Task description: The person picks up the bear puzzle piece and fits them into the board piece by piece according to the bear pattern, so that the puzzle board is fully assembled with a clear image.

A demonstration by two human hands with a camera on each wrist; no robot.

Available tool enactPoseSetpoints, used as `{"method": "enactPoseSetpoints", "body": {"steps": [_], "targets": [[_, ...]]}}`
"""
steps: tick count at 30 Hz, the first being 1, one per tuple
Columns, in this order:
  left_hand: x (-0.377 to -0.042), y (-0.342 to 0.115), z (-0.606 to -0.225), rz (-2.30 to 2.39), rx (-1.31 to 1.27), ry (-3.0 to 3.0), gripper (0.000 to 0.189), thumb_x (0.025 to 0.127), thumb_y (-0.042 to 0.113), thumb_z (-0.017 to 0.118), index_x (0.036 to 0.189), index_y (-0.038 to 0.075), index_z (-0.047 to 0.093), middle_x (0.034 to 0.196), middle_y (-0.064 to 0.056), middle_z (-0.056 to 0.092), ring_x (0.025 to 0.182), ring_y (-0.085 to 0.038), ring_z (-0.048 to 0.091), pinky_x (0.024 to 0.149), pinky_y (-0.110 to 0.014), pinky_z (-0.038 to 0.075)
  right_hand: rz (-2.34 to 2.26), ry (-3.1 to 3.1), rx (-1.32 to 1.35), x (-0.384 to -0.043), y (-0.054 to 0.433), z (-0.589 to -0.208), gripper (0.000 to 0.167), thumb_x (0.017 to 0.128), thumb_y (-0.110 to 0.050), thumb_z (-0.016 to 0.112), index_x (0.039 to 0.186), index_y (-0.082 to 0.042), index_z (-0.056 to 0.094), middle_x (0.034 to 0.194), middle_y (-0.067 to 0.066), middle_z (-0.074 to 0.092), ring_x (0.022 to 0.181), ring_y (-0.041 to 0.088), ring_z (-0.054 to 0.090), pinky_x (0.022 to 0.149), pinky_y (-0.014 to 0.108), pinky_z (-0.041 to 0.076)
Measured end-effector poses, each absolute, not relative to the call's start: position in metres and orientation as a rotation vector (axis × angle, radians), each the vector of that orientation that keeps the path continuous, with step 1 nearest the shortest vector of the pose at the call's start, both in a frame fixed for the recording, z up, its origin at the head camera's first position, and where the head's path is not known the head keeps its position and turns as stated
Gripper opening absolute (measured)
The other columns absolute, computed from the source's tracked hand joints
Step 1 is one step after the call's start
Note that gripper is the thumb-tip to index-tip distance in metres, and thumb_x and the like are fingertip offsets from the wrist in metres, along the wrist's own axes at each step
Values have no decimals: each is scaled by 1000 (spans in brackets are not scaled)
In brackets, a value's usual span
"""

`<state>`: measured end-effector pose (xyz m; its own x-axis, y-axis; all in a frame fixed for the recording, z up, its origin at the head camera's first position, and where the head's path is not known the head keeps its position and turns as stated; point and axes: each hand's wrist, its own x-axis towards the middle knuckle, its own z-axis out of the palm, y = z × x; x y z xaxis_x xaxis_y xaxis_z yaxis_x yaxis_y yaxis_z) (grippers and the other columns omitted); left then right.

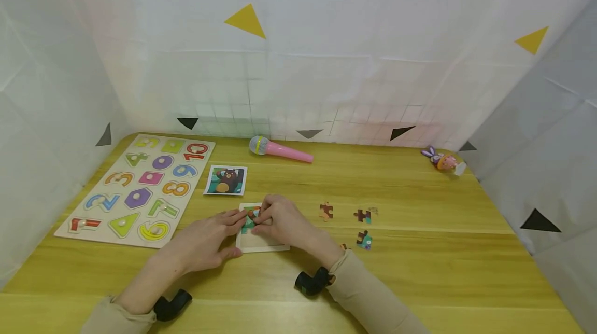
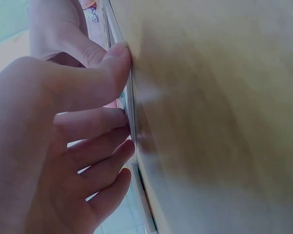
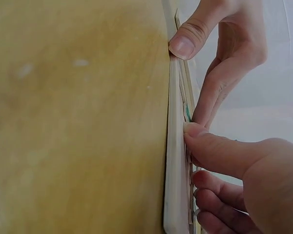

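Fingers of the left hand [image 1: 205, 240]: stretched out and lying against the left side of the puzzle tray [image 1: 254, 242], thumb spread away to the tray's front left corner.
Fingers of the right hand [image 1: 291, 225]: bent, narrow, reaching over the tray from its right, with fingertips and thumb down on the fitted pieces [image 1: 247, 226]; cannot tell whether one is pinched.
Number board [image 1: 109, 216]: left of the tray and reaching farther back than it, with coloured numerals and shapes set in, small knobs on them.
Bear card [image 1: 227, 181]: just behind the tray, slightly to its left, white-bordered, showing a brown bear against green.
Puzzle tray: flat on the wooden table [image 1: 443, 261], pale-rimmed, green and orange pieces in its back left part, bare wood along the front; the right hand hides some of the rest.
Toy microphone [image 1: 282, 151]: behind the tray, farther off than the card, grey head to the left, pink handle angling right.
Loose pieces: right of the tray, a brown one [image 1: 326, 211] nearest, two brown-and-teal ones [image 1: 363, 216] [image 1: 365, 239] farther right, another partly covered by the right wrist.
Rabbit-eared toy [image 1: 444, 162]: well right of the tray and behind it, lying near the table's back right corner.
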<state>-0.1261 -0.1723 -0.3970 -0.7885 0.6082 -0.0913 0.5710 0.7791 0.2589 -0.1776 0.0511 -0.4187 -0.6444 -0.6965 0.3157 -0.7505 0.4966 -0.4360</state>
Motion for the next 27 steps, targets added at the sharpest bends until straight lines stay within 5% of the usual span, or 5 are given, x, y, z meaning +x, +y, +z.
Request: {"method": "enactPoseSetpoints", "body": {"steps": [27], "targets": [[-125, -173, -396, 323, 955, 2817, 70, 94, 40, 68, 150, 6, 45, 159, -13, 38, 144, -35, 38, 106, -54, 45, 836, -2694, 1300, -177, 51, -414, 19, 85, -23, 82, 98, -10, 82, 91, 0, 67, 81, 13, 59, 69, 16, 46]]}}
